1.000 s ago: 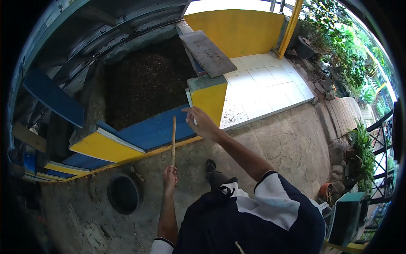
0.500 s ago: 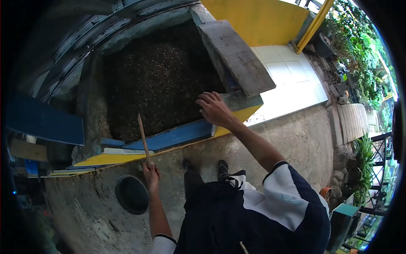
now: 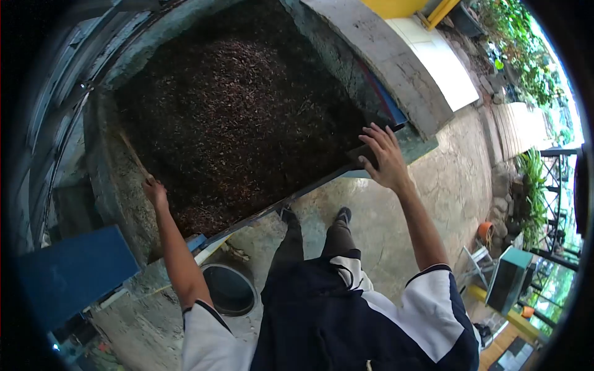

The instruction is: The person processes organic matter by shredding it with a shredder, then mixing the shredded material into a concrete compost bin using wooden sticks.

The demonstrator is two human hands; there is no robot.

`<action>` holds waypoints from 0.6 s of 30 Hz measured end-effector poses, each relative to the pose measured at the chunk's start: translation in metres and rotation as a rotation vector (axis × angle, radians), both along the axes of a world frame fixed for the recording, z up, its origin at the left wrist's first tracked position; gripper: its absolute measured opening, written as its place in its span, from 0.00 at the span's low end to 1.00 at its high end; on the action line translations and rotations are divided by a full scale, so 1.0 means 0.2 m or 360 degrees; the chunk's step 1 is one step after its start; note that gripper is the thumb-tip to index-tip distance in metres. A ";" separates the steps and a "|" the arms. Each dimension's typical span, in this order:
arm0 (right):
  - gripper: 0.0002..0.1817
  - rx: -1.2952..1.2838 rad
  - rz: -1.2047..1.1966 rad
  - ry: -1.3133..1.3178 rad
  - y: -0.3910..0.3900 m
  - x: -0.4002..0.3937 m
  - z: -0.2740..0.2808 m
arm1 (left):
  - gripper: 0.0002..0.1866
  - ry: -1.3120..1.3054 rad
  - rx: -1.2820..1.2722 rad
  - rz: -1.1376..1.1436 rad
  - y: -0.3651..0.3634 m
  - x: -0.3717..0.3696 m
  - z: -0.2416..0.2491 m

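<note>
My left hand is closed around a thin wooden stick, which slants up and left along the inner left side of a concrete-walled bed. Dark soil strewn with pale brown flakes fills the bed. At the near right corner, my right hand has its fingers spread, holding nothing, with the fingertips close over the bed's edge. A thick grey slab lies along the right wall, just beyond that hand.
On the floor by the bed's near side stands a round dark tub. A blue board juts out at the lower left. My feet are on the concrete floor. Plants and a small orange pot line the right side.
My view has moved in over the bed. The left hand has carried the stick from the near edge to the left side. My right hand stays near the right corner, fingers more spread.
</note>
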State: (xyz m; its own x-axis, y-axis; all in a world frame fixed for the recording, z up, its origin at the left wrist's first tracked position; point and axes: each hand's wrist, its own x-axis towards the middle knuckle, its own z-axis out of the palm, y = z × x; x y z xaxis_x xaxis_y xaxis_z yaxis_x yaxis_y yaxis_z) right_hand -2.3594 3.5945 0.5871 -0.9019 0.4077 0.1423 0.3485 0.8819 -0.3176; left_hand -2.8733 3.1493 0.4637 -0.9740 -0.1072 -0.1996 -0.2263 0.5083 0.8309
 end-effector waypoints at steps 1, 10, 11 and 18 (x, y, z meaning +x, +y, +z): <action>0.26 -0.0013 0.0000 -0.0016 0.01 0.00 0.03 | 0.20 -0.0100 -0.0010 0.0014 -0.03 -0.14 -0.07; 0.25 0.0042 0.0025 -0.0097 0.10 -0.10 0.00 | 0.29 0.0492 -0.0619 0.0167 0.49 0.17 -0.83; 0.25 0.0025 0.0037 -0.0113 0.09 -0.09 0.01 | 0.30 0.0135 -0.0597 0.0090 0.52 0.42 -0.73; 0.22 -0.0027 0.0060 -0.0050 0.01 -0.07 0.07 | 0.16 0.0107 -0.0505 -0.0258 0.44 1.30 -0.47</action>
